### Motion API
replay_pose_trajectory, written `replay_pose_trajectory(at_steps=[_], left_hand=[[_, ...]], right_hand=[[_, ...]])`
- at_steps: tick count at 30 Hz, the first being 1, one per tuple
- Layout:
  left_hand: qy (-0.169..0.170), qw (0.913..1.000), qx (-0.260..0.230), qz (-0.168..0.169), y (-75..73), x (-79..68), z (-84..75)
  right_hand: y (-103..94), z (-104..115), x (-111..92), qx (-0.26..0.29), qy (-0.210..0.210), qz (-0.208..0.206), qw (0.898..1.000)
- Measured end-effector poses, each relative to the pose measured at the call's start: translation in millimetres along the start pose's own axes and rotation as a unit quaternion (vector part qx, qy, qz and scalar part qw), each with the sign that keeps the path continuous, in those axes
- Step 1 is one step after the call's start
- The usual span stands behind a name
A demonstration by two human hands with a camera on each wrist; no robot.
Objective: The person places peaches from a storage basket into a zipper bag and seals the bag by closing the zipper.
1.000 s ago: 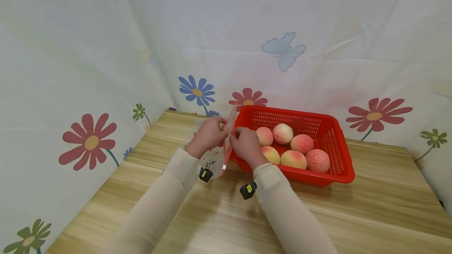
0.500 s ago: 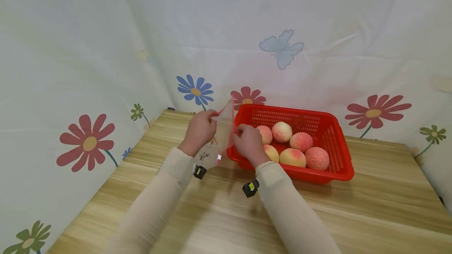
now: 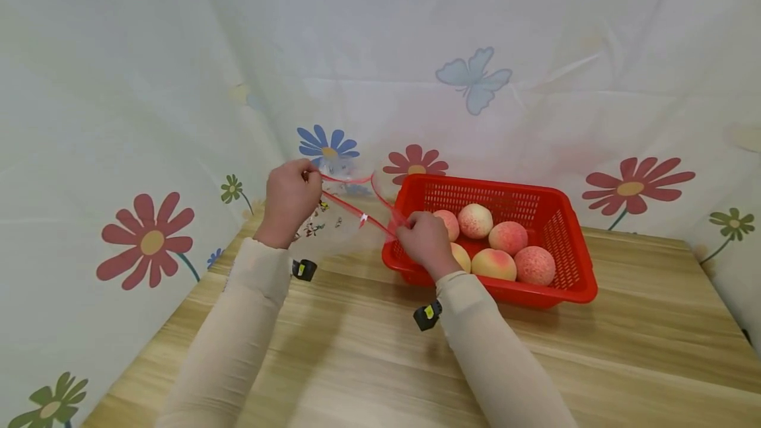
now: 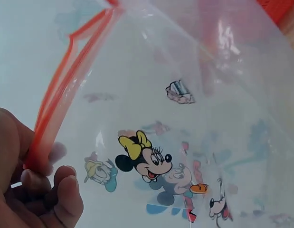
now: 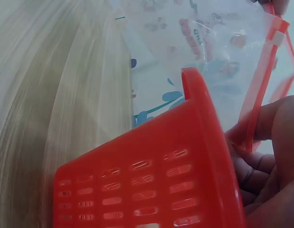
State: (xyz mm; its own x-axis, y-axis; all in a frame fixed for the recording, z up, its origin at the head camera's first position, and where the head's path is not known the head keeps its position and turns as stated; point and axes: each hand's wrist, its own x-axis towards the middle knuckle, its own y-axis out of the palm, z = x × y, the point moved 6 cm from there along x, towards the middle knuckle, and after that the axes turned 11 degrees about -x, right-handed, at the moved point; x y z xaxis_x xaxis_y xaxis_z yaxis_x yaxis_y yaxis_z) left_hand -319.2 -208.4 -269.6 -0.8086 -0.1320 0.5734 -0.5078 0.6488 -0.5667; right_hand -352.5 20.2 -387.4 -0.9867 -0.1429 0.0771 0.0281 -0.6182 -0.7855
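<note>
A clear zip bag with cartoon prints and a red-edged mouth is stretched between both hands. My left hand pinches one end of the red edge, raised above the table. At the other end, my right hand pinches the edge beside the basket's left rim. The bag's mouth gapes between them, and a white slider sits on the near red strip. Close to the right hand is a red plastic basket with several peaches inside; the right hand hides part of those on the left.
The basket stands on a wood-grain table. Behind and to the left hangs a pale cloth backdrop with flowers and a butterfly. Black wrist cameras hang under both cuffs.
My left hand has moved left and up, pulling its side of the bag's edge away from the right hand. The mouth has spread wide. The right hand has stayed nearly in place.
</note>
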Motion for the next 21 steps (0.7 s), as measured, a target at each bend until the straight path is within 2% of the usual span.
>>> replay_pose_trajectory(at_steps=[4,8,15,21], left_hand=[[0.043,0.9974,0.009,-0.056,-18.5,1.9,-3.2],[0.070,0.9941,0.008,-0.082,-25.7,1.3,-6.8],[0.118,0.9901,-0.049,-0.059,-13.6,-3.7,-5.2],[0.162,0.9859,-0.032,-0.022,5.6,-8.8,-6.9]], right_hand=[[1.3,-1,1,0.023,0.016,0.018,0.999],[1.6,-1,1,0.035,0.026,0.033,0.998],[2.9,1,2,0.037,0.013,0.036,0.999],[2.4,9,1,0.040,-0.026,0.016,0.999]])
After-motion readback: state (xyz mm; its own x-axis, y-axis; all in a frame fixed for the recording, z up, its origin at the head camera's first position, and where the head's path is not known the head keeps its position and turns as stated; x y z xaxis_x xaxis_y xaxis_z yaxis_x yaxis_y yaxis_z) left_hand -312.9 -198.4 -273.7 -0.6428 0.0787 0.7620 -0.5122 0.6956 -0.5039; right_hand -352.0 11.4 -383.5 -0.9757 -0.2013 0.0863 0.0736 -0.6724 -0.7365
